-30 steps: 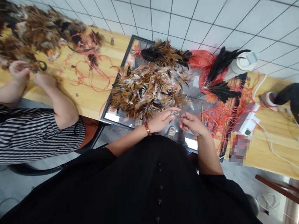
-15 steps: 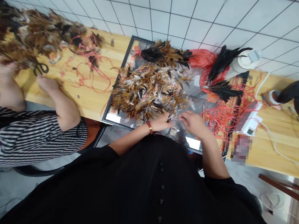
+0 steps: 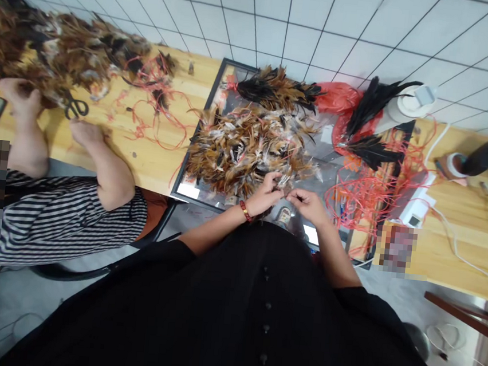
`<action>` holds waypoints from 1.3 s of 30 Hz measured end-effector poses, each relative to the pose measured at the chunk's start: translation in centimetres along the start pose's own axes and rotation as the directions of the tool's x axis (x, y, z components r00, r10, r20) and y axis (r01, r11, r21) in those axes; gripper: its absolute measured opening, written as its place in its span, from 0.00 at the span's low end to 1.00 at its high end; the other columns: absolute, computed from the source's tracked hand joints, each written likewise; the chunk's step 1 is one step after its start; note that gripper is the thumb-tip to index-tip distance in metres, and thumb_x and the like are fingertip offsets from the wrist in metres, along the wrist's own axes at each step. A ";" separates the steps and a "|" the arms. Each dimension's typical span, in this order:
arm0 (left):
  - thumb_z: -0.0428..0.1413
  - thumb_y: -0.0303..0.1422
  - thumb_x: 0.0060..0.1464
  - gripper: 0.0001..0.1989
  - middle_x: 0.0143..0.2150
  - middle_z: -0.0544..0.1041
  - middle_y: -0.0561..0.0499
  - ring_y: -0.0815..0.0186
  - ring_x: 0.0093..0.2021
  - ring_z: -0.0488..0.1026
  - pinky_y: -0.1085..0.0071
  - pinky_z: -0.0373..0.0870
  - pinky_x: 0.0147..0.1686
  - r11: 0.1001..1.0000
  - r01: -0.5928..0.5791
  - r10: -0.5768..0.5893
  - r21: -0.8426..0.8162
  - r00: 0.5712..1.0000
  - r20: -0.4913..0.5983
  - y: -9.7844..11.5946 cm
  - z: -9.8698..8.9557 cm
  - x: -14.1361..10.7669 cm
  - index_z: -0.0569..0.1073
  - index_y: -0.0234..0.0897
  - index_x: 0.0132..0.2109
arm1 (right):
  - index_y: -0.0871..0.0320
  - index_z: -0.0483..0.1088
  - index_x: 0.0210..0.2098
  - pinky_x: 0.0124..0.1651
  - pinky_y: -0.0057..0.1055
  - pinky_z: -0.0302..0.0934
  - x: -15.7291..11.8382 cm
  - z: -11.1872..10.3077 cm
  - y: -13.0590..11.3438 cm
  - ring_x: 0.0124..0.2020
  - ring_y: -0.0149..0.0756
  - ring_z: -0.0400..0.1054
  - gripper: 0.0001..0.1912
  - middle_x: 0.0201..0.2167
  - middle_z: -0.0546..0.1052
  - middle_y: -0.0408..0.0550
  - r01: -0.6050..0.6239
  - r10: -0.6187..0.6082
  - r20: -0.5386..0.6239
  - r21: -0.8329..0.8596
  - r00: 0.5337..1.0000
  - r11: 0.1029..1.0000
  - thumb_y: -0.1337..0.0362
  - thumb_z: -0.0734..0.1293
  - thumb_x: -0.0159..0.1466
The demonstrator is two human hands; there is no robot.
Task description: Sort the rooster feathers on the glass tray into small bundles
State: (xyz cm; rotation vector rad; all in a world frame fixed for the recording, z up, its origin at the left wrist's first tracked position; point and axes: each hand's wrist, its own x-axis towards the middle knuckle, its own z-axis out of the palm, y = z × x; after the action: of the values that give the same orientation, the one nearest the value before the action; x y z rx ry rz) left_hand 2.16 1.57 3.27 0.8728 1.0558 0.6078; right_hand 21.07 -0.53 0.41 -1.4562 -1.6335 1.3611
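In the head view, the left hand [image 3: 265, 197] is half curled at the near edge of the feather pile [image 3: 242, 148], thumb and fingers close to some pale quills; whether it grips them I cannot tell. The right hand [image 3: 309, 205] faces it just to the right, fingertips drawn together near the left hand's; anything between them is too small to tell. The pile lies on the left part of a black-framed panel [image 3: 322, 186] on the table [image 3: 462, 244]. A darker bunch [image 3: 274, 91] lies beyond the pile, a red bag [image 3: 338, 97] to its right, red cords [image 3: 361, 197] on the right part. To the left, a co-worker's hand [image 3: 87, 132] is beside scissors [image 3: 76, 109].
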 end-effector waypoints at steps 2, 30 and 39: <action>0.56 0.33 0.57 0.12 0.26 0.64 0.60 0.75 0.21 0.57 0.77 0.51 0.24 0.983 0.062 -0.061 -0.174 0.998 0.009 -0.2 -0.1 0.3 0.62 0.38 0.45 | 0.57 0.73 0.29 0.36 0.29 0.60 -1.1 0.5 -0.7 0.27 0.32 0.66 0.14 0.24 0.74 0.43 0.004 -0.006 -0.037 -0.067 0.999 0.998 0.55 0.64 0.63; 0.52 0.45 0.64 0.19 0.26 0.65 0.55 0.79 0.18 0.52 0.79 0.47 0.17 0.909 0.032 -0.145 -0.416 0.959 -0.244 2.5 -0.3 0.8 0.76 0.32 0.40 | 0.55 0.74 0.33 0.40 0.34 0.66 0.8 3.1 -3.8 0.34 0.37 0.70 0.11 0.31 0.76 0.47 0.101 -0.094 -0.428 -0.006 0.899 0.995 0.55 0.67 0.64; 0.49 0.33 0.65 0.16 0.29 0.77 0.51 0.71 0.33 0.74 0.76 0.69 0.36 0.914 -0.055 -0.104 -0.401 0.925 -0.364 2.1 1.2 1.2 0.79 0.30 0.38 | 0.50 0.77 0.45 0.47 0.40 0.67 1.8 4.3 -5.0 0.44 0.42 0.73 0.11 0.42 0.80 0.51 0.336 -0.500 -0.231 -0.506 0.835 0.794 0.60 0.64 0.68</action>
State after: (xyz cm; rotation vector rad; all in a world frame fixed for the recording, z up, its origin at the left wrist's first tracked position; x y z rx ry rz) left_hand 3.68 3.28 4.71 0.3788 1.2261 0.9621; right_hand 14.88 0.29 3.25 -1.3483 -1.9460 0.4451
